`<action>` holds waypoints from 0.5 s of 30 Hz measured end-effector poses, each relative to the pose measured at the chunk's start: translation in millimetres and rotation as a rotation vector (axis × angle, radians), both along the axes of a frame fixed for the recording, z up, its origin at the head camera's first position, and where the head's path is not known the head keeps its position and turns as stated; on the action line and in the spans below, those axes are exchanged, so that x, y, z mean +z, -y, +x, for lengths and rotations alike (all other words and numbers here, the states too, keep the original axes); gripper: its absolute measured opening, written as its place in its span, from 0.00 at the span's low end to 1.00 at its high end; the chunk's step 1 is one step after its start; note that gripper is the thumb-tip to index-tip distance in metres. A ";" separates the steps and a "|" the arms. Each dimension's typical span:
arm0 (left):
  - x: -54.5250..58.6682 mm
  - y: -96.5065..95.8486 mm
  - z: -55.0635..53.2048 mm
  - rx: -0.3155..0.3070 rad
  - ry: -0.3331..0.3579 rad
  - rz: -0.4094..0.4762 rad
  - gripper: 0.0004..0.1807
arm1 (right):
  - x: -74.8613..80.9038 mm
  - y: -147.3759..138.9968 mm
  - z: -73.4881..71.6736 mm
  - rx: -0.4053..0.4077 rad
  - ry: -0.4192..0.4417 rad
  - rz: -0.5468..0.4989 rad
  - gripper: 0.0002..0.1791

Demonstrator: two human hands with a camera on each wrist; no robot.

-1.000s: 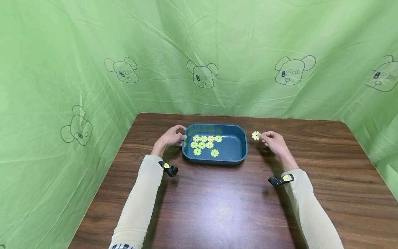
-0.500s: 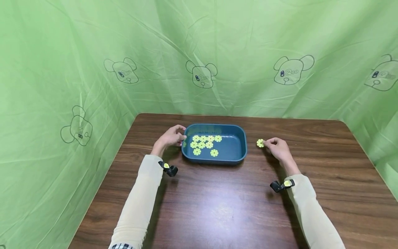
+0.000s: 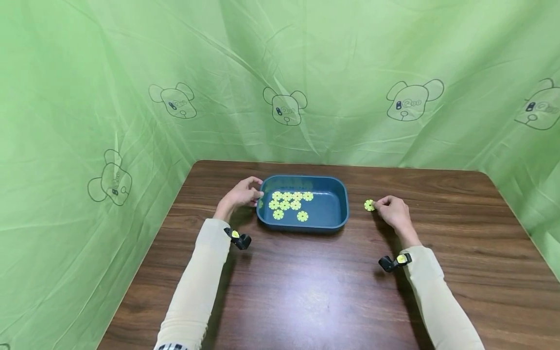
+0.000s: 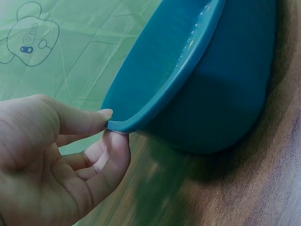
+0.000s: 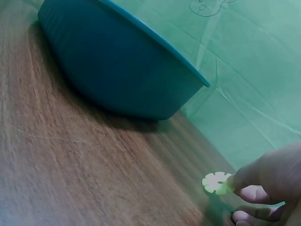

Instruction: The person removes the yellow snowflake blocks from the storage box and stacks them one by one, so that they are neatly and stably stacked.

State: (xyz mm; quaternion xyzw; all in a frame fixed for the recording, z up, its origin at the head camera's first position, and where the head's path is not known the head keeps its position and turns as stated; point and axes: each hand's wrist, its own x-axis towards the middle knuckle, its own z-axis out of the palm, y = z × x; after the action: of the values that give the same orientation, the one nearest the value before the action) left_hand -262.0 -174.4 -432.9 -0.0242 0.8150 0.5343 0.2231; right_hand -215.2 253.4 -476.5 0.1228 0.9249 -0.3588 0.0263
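Observation:
A dark blue rectangular basin [image 3: 337,204] stands on the wooden table, with several flat yellow-green flower-shaped discs [image 3: 302,216] lying on its floor, mostly toward the left. At the basin's left end my left hand [image 3: 239,194] pinches the rim between thumb and fingers, which the left wrist view shows closely on the rim [image 4: 136,121]. To the right of the basin, my right hand [image 3: 393,212] pinches one more flower-shaped disc [image 3: 369,205] by its edge. In the right wrist view that disc [image 5: 215,182] is held near the tabletop, apart from the basin.
The brown wooden table [image 3: 315,291] extends around the basin and toward the front. Behind it and at the left hangs a green curtain [image 3: 341,97] printed with bear-head outlines. Each sleeve carries a black wrist camera, one on the left [image 3: 240,240] and one on the right [image 3: 391,263].
My right hand has moved right and a little toward the front with the flower-shaped disc, away from the basin. The left hand keeps its hold on the rim.

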 end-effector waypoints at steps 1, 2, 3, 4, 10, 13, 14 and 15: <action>0.0 0.1 0.0 -0.001 -0.001 0.001 0.23 | 0.8 -0.3 0.0 -0.003 0.001 0.000 0.17; 0.0 0.1 0.0 -0.003 -0.003 0.003 0.24 | 1.6 -0.8 0.0 -0.007 0.003 0.001 0.17; 0.0 0.0 -0.1 -0.004 -0.004 0.002 0.24 | 2.5 -0.9 0.2 -0.010 0.003 -0.001 0.17; -0.1 0.1 -0.2 -0.006 -0.005 0.001 0.24 | 3.0 -1.4 0.3 -0.013 0.001 0.000 0.17; 0.4 0.7 -0.6 -0.007 -0.001 0.003 0.24 | -0.1 -3.8 0.5 -0.026 -0.009 -0.006 0.16; 0.4 1.4 -0.5 -0.009 0.004 0.007 0.25 | -2.7 -4.3 -0.1 -0.033 -0.012 -0.014 0.16; 0.2 1.6 -0.5 -0.010 0.005 0.007 0.25 | -3.0 -4.3 -0.1 -0.033 -0.010 -0.015 0.15; 0.0 1.5 -0.5 -0.009 0.006 0.007 0.25 | -3.1 -4.3 -0.2 -0.034 -0.007 -0.018 0.15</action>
State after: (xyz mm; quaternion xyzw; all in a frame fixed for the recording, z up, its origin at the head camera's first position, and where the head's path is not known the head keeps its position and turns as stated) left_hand -262.5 -175.9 -432.9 -0.0211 0.8125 0.5361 0.2279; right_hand -215.4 257.7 -479.6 0.1371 0.9196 -0.3678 0.0178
